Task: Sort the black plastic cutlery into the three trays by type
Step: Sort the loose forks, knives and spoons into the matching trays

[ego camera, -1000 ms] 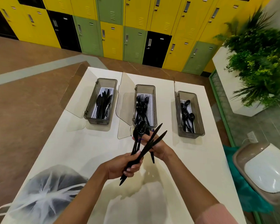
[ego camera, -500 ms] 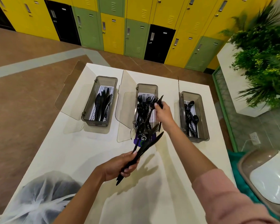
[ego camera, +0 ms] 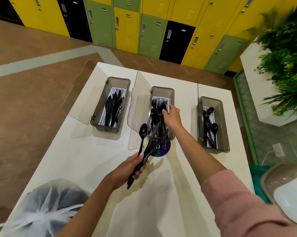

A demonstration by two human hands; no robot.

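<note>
Cutlery: black plastic, glossy, thin and flat-handled. Three trays noted on a white matt table (ego camera: pixel 86 161): oblong boxes of smoky clear plastic with rounded corners, each lined with a white slotted insert and fitted with a clear lid hinged open on its left side.

Middle tray (ego camera: pixel 162 88) taken as reference. Forks (ego camera: pixel 155 106) are heaped in it, tines toward its far end. In the left tray (ego camera: pixel 102 103), beside the reference across its open lid (ego camera: pixel 140 93), knives (ego camera: pixel 112 106) are laid lengthwise. In the right tray (ego camera: pixel 220 120), on the other side, spoons (ego camera: pixel 210 124) are laid with oval bowls toward the far end.

Right hand (ego camera: pixel 173 117) is held over the middle tray, palm down, fingers bent down into the fork heap. The fingertips (ego camera: pixel 165 111) are seen at a fork head; whether it is pinched or only touched cannot be told. A ribbed pink sleeve (ego camera: pixel 238 202) is worn on this arm.

Left hand (ego camera: pixel 127 170) is held nearer than the middle tray's near end, above the table. Its fingers are curled round the handles of a bundle (ego camera: pixel 149 151) of mixed pieces, thumb on top. The bundle is fanned out past the fingers toward the tray; a spoon (ego camera: pixel 143 130) stands out at its left edge, bowl up, and the pointed pieces overlap the tray's near end in view.

A round purple sticker (ego camera: pixel 164 149) is seen on the table just at the tray's near end, partly hidden by the bundle. A knotted, translucent white bag (ego camera: pixel 41 211) with dark contents lies at the table's near left corner, well apart from the tray.
</note>
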